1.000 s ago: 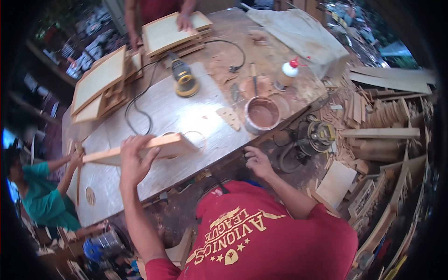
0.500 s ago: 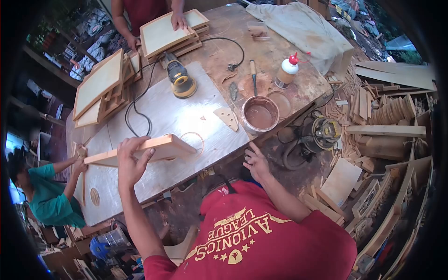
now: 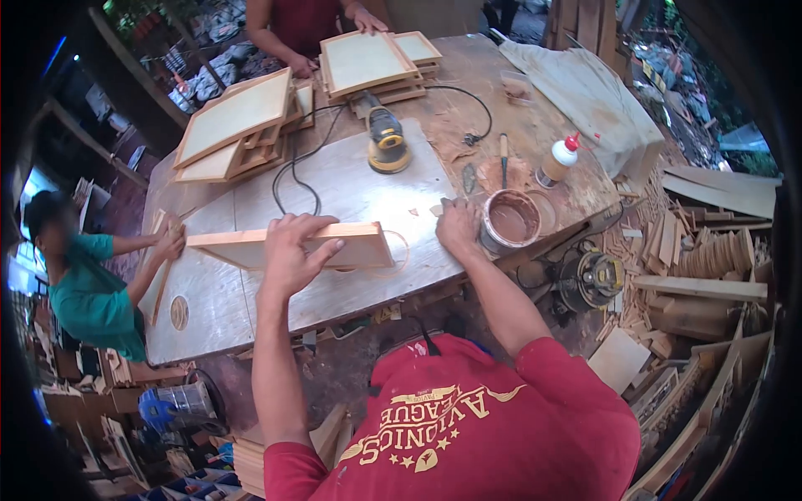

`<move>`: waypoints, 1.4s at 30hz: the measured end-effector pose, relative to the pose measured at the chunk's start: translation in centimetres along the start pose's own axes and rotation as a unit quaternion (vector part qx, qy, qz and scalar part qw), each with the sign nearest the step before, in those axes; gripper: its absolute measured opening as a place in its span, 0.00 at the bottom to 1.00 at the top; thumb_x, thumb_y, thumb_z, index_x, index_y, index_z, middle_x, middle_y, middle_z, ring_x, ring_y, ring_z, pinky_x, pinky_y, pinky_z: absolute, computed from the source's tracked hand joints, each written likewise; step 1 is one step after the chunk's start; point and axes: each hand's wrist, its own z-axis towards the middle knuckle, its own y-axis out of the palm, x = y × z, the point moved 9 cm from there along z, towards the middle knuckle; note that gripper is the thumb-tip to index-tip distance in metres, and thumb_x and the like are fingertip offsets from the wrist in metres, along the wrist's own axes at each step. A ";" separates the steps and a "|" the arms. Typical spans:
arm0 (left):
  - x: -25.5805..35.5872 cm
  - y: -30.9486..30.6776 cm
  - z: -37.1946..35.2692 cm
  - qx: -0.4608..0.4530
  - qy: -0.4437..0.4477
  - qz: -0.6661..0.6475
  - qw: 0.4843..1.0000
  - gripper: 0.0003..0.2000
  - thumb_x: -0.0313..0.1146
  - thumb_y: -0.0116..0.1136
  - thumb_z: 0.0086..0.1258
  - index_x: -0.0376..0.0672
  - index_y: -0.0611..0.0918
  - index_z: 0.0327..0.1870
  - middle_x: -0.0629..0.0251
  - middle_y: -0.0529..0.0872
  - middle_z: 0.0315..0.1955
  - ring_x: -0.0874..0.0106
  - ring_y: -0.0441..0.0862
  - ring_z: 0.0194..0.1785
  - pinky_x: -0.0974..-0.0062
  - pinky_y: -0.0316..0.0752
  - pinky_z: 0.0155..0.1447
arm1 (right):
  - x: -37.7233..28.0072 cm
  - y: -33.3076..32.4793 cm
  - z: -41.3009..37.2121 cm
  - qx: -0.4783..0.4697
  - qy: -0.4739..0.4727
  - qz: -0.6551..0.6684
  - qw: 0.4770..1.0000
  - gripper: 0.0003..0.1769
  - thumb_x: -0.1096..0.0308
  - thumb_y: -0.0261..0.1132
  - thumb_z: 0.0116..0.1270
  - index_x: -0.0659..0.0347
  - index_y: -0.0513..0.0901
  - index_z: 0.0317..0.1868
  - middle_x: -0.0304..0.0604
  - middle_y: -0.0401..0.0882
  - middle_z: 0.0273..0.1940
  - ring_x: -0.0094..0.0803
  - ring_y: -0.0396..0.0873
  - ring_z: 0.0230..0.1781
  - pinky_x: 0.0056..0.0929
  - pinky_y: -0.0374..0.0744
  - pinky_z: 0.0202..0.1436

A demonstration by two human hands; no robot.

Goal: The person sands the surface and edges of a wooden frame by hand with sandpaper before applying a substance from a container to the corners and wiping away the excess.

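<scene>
A wooden framed panel (image 3: 317, 246) stands on edge on the pale work board, and my left hand (image 3: 296, 250) grips its upper edge. Just left of the tub of brown paste (image 3: 511, 220), my right hand (image 3: 459, 227) is closed over the flat perforated piece (image 3: 437, 210), most of which it hides. A putty tool with a wooden handle (image 3: 504, 154) lies behind the tub. Beside it stands a white glue bottle with a red cap (image 3: 558, 160). The yellow and black sander (image 3: 387, 144) rests farther back on the board.
Framed panels (image 3: 238, 117) are stacked at the back left, more (image 3: 363, 63) at the back. A co-worker in red touches the back stack; another in teal (image 3: 96, 284) holds a strip at the left. A black cable (image 3: 288, 179) crosses the table. Wood scraps lie right.
My right hand has moved from the table's front edge onto the perforated piece. The view has shifted, so the table sits farther right and higher. My left hand still holds the panel.
</scene>
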 end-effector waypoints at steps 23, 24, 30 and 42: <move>-0.7 0.5 0.5 0.008 -0.017 0.034 0.999 0.20 0.51 0.79 0.61 0.49 0.93 0.48 0.69 0.92 0.40 0.64 0.81 0.48 0.63 0.68 0.60 | -1.1 -1.2 -3.0 0.053 -0.066 0.229 0.970 0.13 0.69 0.75 0.63 0.58 0.88 0.48 0.59 0.86 0.49 0.50 0.81 0.55 0.46 0.80 0.61; -0.7 0.6 0.5 0.013 -0.012 0.034 0.999 0.21 0.52 0.79 0.60 0.49 0.93 0.48 0.69 0.92 0.39 0.64 0.81 0.48 0.63 0.68 0.59 | -1.3 -1.6 -3.5 0.051 -0.088 0.297 0.950 0.12 0.68 0.74 0.66 0.59 0.88 0.49 0.59 0.86 0.48 0.48 0.83 0.52 0.45 0.81 0.58; -0.6 0.5 0.0 0.030 -0.001 0.037 0.999 0.21 0.53 0.79 0.60 0.48 0.93 0.47 0.69 0.91 0.39 0.64 0.81 0.47 0.63 0.68 0.59 | -7.5 -10.4 -6.0 -0.148 -0.113 0.633 0.751 0.15 0.66 0.73 0.74 0.62 0.82 0.54 0.48 0.89 0.45 0.24 0.84 0.43 0.29 0.80 0.43; -0.5 0.5 -0.5 0.047 0.016 0.053 0.997 0.22 0.55 0.79 0.58 0.49 0.93 0.44 0.69 0.90 0.37 0.64 0.81 0.45 0.62 0.68 0.56 | -15.8 -14.7 -3.8 -0.210 -0.198 0.303 0.908 0.35 0.48 0.86 0.58 0.65 0.84 0.54 0.49 0.86 0.43 0.36 0.85 0.45 0.36 0.81 0.50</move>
